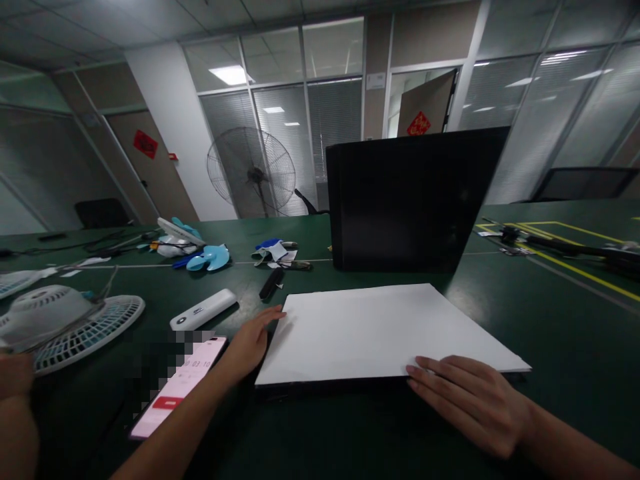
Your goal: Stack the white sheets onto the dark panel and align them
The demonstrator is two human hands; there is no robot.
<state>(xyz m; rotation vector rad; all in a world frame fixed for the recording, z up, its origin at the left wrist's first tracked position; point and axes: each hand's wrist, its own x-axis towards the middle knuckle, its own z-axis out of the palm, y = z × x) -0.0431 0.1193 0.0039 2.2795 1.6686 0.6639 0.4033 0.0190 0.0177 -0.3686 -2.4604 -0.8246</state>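
Note:
A white sheet (pixel 360 333) lies flat on a thin dark slab that shows along its front edge, on the green table. My left hand (pixel 255 343) is at the sheet's left edge, with its fingers stretched out and their tips touching near the back left corner. At the front edge, right of the middle, my right hand (pixel 470 400) rests with long, flat fingers, its fingertips on the rim. Neither hand is closed round the sheet. Both thumbs are largely hidden.
Behind the sheet stands a large black box (pixel 410 203). To the left lie a phone (pixel 187 380), a white handheld device (pixel 204 310), a small black object (pixel 271 284) and blue fan blades (pixel 209 258). Another person's hand (pixel 15 377) is by a white fan (pixel 95 333).

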